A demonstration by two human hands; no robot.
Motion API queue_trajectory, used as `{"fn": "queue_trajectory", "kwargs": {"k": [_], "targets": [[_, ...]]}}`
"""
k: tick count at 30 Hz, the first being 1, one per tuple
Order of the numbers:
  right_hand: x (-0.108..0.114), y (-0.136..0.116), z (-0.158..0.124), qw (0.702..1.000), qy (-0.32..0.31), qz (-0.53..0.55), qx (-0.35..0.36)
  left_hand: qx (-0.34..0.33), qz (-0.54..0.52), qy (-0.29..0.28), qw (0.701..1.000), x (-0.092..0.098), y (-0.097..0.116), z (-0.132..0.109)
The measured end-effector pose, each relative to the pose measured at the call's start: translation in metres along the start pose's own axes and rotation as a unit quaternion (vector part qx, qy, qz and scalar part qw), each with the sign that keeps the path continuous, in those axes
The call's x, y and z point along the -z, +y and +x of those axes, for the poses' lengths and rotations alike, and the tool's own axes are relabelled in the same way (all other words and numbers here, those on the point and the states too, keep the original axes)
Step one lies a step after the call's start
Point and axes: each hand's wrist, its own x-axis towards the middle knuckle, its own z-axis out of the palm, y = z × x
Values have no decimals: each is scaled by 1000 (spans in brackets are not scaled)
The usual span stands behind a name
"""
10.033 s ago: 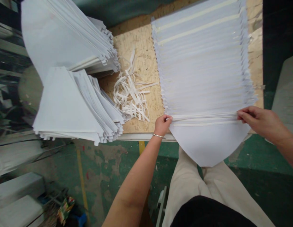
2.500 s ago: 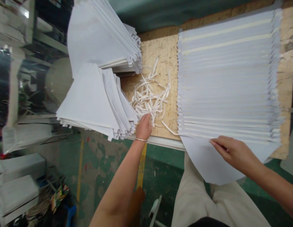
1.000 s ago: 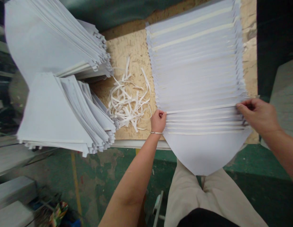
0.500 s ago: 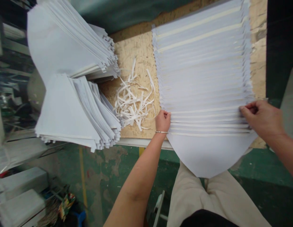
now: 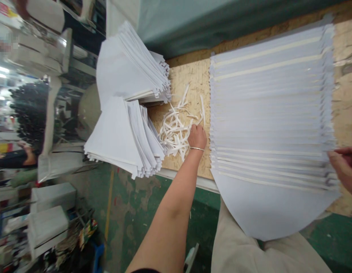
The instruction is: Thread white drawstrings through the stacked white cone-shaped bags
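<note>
On the wooden bench top, a wide fanned stack of white paper sheets lies to the right, each sheet set slightly behind the next, with cream strips along their edges. Its rounded lower end hangs past the bench edge above the person's beige trousers.

The right hand, partly cut off by the frame, has its thumb and fingers closed on the stack's right edge. The left hand, with a thin bracelet at the wrist, rests curled with its fingers among a loose heap of white paper strips; whether it grips any strip cannot be told.

The heap lies between that hand and two more stacks of folded, wedge-shaped paper, which sit just beside it on the bench's left side. Below the bench is a worn green floor with a yellow line.
</note>
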Motion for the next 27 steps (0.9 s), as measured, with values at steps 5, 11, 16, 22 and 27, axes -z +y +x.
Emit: {"fn": "queue_trajectory", "kwargs": {"k": [5,11,16,22,27], "targets": [[0,-79,-12,989,-21,68,126,-12,-28,54,998,26,-47,9],[-26,-224,-49,917,-84,210,329,-83,-114,-9,990,77,-80,-44],[-49,-323,-78,888,-141,187,395,-186,-192,-157,951,111,-78,-82],[-46,-294,-69,895,-267,197,300,-117,-292,-269,910,118,-82,-74],[-19,-217,-59,892,-330,226,210,-140,-321,-317,881,92,-64,-68]]}}
